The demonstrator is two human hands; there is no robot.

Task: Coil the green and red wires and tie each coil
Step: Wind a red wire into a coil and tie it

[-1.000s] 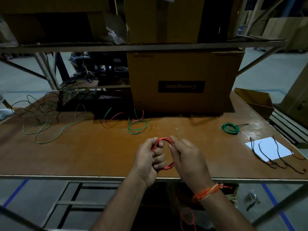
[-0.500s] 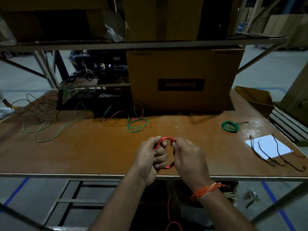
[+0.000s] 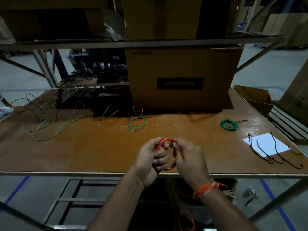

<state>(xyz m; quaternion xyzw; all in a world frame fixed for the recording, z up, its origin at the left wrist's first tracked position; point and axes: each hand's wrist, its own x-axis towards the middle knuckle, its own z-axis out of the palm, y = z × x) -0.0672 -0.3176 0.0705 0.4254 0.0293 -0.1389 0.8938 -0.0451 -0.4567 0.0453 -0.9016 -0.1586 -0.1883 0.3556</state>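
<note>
while the red coil (image 3: pixel 166 140) sits between both hands just above the near edge of the counter (image 3: pixel 100 147), its free tail has shortened: a second ago a long red strand hung below the counter edge, half a second ago it ran straight down, and now only a small red loop (image 3: pixel 184 220) shows low in the view. this indicates that more wire has been drawn up into the coil, so winding of the red wire appears close to complete and tying is judged to be the next step.

grip state, left hand (image 3: pixel 150 160): fingers curled tight round the left side of the coil, thumb over the top strands; the hand clamps the bundle.

grip state, right hand (image 3: pixel 188 157): fingers curled, fingertips pinching the top right of the coil; whether they also hold the free strand cannot be told, as the hand hides it.

a finished green coil (image 3: pixel 229 125) lies on the counter well to the right. loose green and red wires (image 3: pixel 136 122) lie apart near the box (image 3: pixel 180 77), not yet coiled. black ties (image 3: pixel 273 150) lie on and beside a white sheet (image 3: pixel 266 144) at the right.
</note>
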